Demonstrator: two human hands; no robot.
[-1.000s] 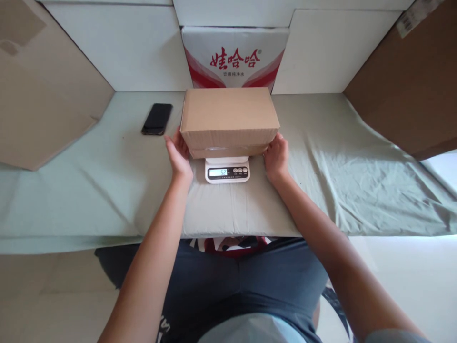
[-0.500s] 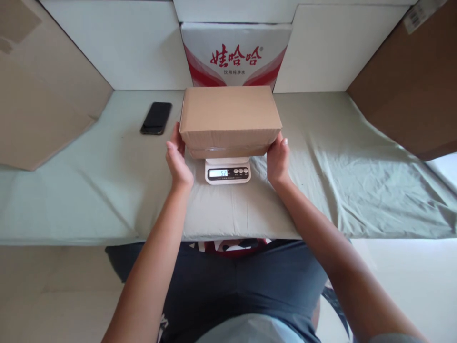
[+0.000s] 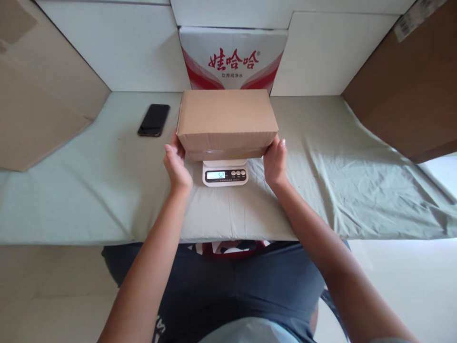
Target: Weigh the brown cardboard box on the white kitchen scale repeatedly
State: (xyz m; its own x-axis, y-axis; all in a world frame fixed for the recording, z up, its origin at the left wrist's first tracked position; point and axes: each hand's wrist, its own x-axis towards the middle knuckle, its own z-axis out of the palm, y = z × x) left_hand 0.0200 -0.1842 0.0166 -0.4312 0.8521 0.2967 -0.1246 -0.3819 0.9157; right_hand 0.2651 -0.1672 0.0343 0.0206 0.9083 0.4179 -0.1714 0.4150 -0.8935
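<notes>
Two hands flank the cardboard box point(image 3: 226, 119) from where I watch: my left hand point(image 3: 176, 164) lies against its left end and my right hand point(image 3: 275, 161) against its right end, palms turned inward, fingers open and flat. I cannot tell whether they press the box or only touch it, since the fingertips on both sides slip out of sight behind the box's lower corners.

The box sits on a small white scale point(image 3: 224, 172) near the front edge of the table point(image 3: 107, 190), which is draped in a pale green cloth. Most of the scale's platform is hidden under the box; only its front strip shows, with a lit display and three round buttons. I read the display as 52, though the digits are tiny and I would not swear to them. A band of clear tape along the box's lower front is faint.

Behind the box stands a white and red carton point(image 3: 233, 57), its lower part covered by the box. It bears large red Chinese characters, 娃哈哈, with a smaller grey line beneath that I cannot make out.

Left of the box, well apart, lies a black phone point(image 3: 153, 120), screen dark. At the upper right a brown cardboard sheet point(image 3: 410, 85) carries a white label cut off by the frame, unreadable.
</notes>
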